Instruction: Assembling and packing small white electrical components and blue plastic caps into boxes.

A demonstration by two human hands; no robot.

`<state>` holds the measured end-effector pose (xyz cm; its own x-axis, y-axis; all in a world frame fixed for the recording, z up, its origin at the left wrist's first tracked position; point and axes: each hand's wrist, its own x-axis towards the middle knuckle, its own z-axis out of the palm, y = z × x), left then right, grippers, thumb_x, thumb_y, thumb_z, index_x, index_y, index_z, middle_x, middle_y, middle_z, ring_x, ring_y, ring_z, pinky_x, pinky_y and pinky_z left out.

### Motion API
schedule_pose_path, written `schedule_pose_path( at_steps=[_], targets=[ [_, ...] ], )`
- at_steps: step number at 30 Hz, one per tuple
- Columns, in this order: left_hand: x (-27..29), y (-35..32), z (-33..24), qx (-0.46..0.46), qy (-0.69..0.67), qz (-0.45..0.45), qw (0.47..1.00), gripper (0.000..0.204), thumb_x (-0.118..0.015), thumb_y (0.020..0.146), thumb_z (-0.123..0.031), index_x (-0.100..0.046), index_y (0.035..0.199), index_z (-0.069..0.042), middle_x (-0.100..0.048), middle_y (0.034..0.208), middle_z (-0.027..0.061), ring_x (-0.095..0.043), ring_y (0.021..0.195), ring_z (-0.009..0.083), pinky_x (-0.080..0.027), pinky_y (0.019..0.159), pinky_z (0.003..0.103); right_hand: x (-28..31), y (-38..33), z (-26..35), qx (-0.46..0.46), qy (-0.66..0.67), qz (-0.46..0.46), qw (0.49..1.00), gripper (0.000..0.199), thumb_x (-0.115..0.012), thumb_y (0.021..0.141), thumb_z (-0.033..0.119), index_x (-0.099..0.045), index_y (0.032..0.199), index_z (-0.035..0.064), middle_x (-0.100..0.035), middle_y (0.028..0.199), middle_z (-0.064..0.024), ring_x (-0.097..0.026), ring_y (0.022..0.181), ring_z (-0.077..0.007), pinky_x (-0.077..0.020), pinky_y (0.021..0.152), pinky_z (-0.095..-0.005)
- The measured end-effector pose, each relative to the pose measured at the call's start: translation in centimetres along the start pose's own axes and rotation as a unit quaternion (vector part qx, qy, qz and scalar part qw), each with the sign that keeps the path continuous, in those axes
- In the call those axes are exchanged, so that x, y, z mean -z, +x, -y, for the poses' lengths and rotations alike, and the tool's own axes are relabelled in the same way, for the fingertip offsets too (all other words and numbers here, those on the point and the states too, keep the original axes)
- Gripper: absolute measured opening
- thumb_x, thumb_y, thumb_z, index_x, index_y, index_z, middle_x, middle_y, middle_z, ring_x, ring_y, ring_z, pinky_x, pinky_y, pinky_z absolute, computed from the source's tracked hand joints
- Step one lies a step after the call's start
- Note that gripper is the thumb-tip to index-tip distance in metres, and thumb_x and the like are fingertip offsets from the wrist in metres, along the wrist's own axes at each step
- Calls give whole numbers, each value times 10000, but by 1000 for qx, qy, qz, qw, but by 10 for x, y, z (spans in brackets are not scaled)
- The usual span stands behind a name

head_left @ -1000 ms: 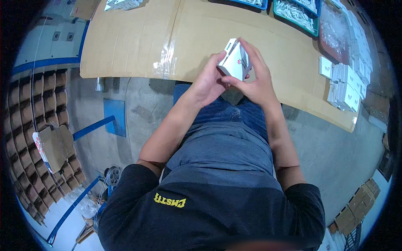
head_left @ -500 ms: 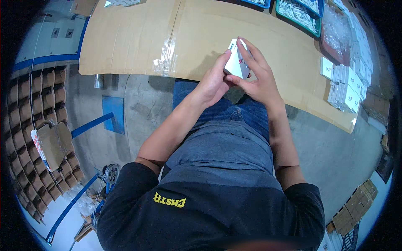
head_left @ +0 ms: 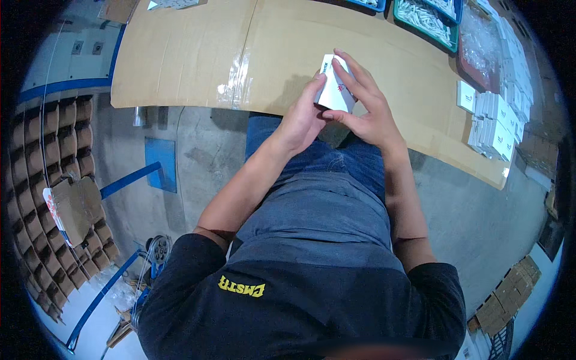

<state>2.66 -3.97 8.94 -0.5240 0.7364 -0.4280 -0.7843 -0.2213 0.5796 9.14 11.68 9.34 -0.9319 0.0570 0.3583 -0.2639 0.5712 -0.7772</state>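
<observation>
Head view: A left hand [head_left: 300,116] and a right hand [head_left: 373,114] held a small white box [head_left: 333,91] between them, above the near edge of the cardboard-covered surface [head_left: 180,72]. The left thumb lay along one side; the right fingers spread over the opposite side and face. Seemingly thin card, the box was likely light, stiff at its edges, easily dented on its faces and slightly slippery; its opposite side edges looked the safest hold. Similar white boxes [head_left: 495,126] stood at the surface's right end.
</observation>
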Motion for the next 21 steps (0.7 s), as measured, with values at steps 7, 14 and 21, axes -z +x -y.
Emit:
schedule_pose_path(
  at_steps=[7, 14, 21],
  targets=[
    [0, -4, 6, -73, 121, 44, 989, 618, -490, 1045, -247, -227, 1585, -100, -506, 1353, 83, -527, 1195, 151, -477, 961, 305, 3, 1, -1, 21, 42, -6, 999, 837, -857, 683, 204, -549, 1459, 150, -440, 1564, -124, -419, 1436, -345, -359, 1170, -449],
    [-2, -8, 6, -97, 164, 45, 981, 681, -525, 1020, -156, -184, 1602, -61, -497, 1392, 87, -519, 1231, 164, -464, 1010, 314, 7, 0, 10, 9, 64, -14, 998, 796, -833, 673, 100, -561, 1420, 141, -444, 1562, -120, -398, 1455, -337, -338, 1192, -455],
    [3, -1, 3, -109, 151, 11, 982, 553, -575, 1006, -131, -363, 1506, -25, -586, 1285, 99, -595, 1131, 165, -523, 923, 330, -1, 4, 11, -7, 41, -43, 998, 906, -860, 652, 106, -483, 1476, 98, -428, 1565, -157, -369, 1470, -347, -317, 1202, -467]
  ],
)
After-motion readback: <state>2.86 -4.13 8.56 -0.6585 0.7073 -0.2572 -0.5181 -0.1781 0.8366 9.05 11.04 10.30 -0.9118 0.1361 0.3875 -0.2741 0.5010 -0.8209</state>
